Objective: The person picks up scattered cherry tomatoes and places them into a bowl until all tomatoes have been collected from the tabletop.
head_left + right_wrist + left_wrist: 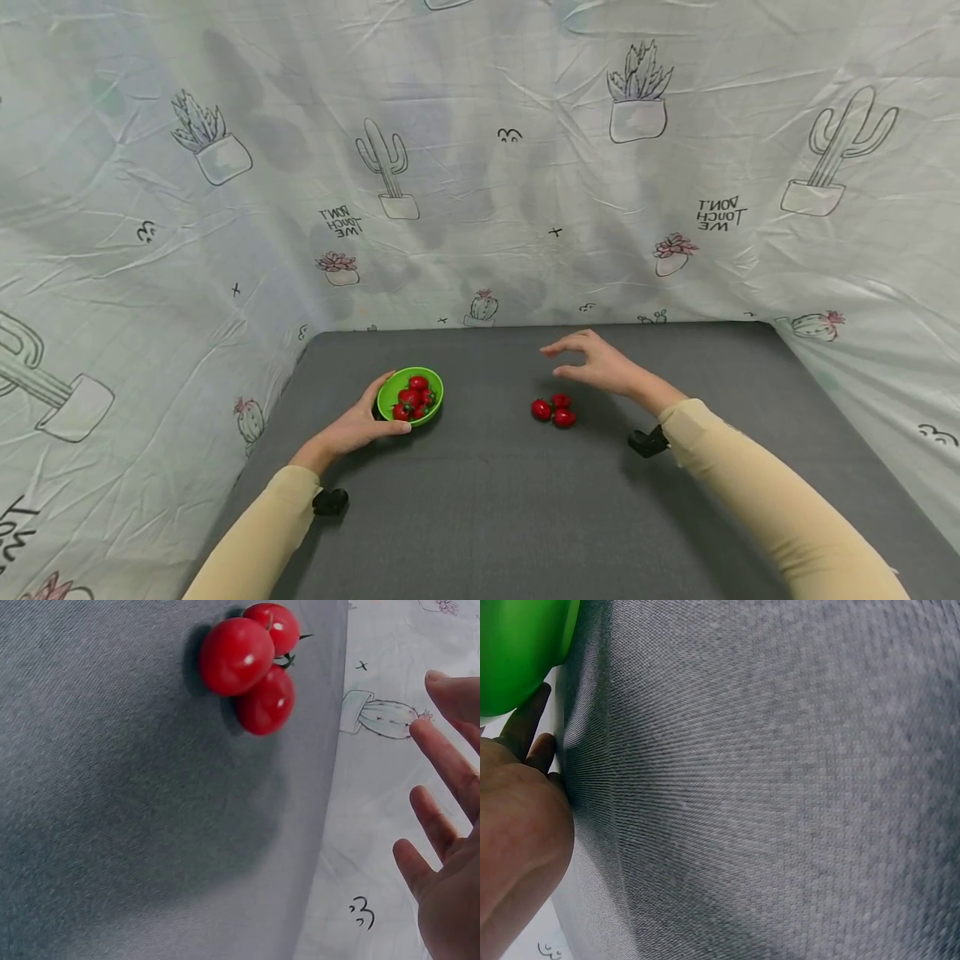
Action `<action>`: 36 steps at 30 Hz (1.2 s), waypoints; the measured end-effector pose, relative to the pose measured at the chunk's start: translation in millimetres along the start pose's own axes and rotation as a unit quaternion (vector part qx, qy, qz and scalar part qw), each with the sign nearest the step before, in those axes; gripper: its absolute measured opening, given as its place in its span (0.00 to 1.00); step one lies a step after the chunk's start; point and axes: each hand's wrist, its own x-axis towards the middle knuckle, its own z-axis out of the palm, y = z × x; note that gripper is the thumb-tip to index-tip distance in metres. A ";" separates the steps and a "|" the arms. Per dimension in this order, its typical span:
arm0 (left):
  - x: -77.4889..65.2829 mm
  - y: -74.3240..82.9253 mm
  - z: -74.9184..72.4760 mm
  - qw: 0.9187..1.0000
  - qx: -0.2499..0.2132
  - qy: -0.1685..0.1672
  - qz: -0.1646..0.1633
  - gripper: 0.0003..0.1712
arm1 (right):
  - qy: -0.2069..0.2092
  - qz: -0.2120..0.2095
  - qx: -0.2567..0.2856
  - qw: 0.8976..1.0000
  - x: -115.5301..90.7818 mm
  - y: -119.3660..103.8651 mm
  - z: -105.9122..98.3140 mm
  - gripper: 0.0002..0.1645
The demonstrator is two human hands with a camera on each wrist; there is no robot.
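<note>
A green bowl with several red cherry tomatoes in it is at the left of the table. My left hand grips it from the left side, thumb along the near rim and fingers round the far side. The left wrist view catches the bowl's outer wall and part of that hand. Three more tomatoes lie clustered on the table, right of the bowl. Over and slightly beyond them hovers my right hand, fingers spread and holding nothing. In the right wrist view, the tomatoes sit apart from the hand.
Dark grey cloth covers the table. Behind it and along the sides hangs a pale wrinkled curtain printed with potted cacti. A small black device is on the right wrist, another on the left.
</note>
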 end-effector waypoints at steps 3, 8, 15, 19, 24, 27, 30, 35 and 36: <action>-0.1 -0.7 0.4 1.000 -0.006 -0.001 0.003 0.63 | -0.008 0.006 0.001 1.000 -3.3 3.1 0.2 0.23; 0.2 -1.0 0.8 1.000 -0.005 -0.001 0.005 0.63 | -0.032 0.014 -0.003 0.999 -8.8 10.1 2.5 0.24; 0.4 -1.3 0.6 1.000 -0.003 -0.002 0.004 0.63 | -0.078 -0.014 0.018 0.997 -10.0 23.3 6.0 0.24; 0.2 -1.9 0.5 1.000 -0.004 -0.002 0.003 0.63 | -0.095 -0.027 0.033 0.995 -11.2 29.2 7.0 0.25; 0.2 -2.8 0.4 1.000 -0.006 -0.002 0.000 0.63 | -0.106 -0.026 0.040 0.993 -14.1 32.8 9.4 0.26; 0.4 -2.5 0.8 1.000 -0.005 -0.001 -0.001 0.63 | -0.109 -0.026 0.038 0.993 -15.0 35.7 11.4 0.26; 0.5 -1.8 1.1 1.000 -0.002 -0.001 0.000 0.63 | -0.113 -0.023 0.034 0.993 -14.9 39.5 13.5 0.26; 0.5 -1.4 1.1 1.000 -0.001 -0.001 -0.001 0.63 | -0.122 -0.031 0.036 0.991 -14.1 43.9 16.4 0.26; 0.5 -1.5 1.0 1.000 -0.003 -0.001 -0.001 0.63 | -0.122 -0.034 0.038 0.991 -14.0 44.1 16.8 0.26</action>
